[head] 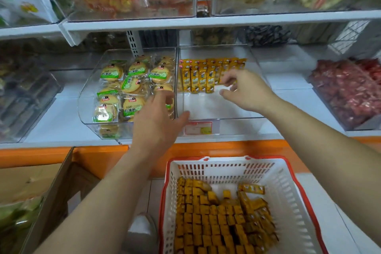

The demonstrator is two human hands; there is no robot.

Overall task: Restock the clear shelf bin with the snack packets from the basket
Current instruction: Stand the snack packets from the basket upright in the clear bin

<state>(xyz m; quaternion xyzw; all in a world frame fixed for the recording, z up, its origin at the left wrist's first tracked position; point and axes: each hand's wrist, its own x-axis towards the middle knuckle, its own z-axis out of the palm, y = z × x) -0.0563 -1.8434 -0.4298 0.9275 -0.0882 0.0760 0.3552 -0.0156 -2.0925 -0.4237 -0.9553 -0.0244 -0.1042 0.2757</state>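
at right hand (245,90) — yellow packets (203,77)

1. The clear shelf bin (221,118) is transparent hard plastic, smooth and glossy, with bright glints along its edges.
2. The snack packets (203,77) in it are wrapped in shiny yellow printed film.
3. The basket (226,168), nearest, is moulded white plastic lattice with a red plastic rim, duller than the bin.
4. The biscuit packs (132,86) in the bin to the left sit in clear, crinkled, glossy film.
5. The cardboard box (31,181), near left, is matt brown.
6. The shelf board (226,19) is smooth, white and faintly sheeny; its material cannot be told.
7. The price label (198,128) looks like paper behind clear plastic.
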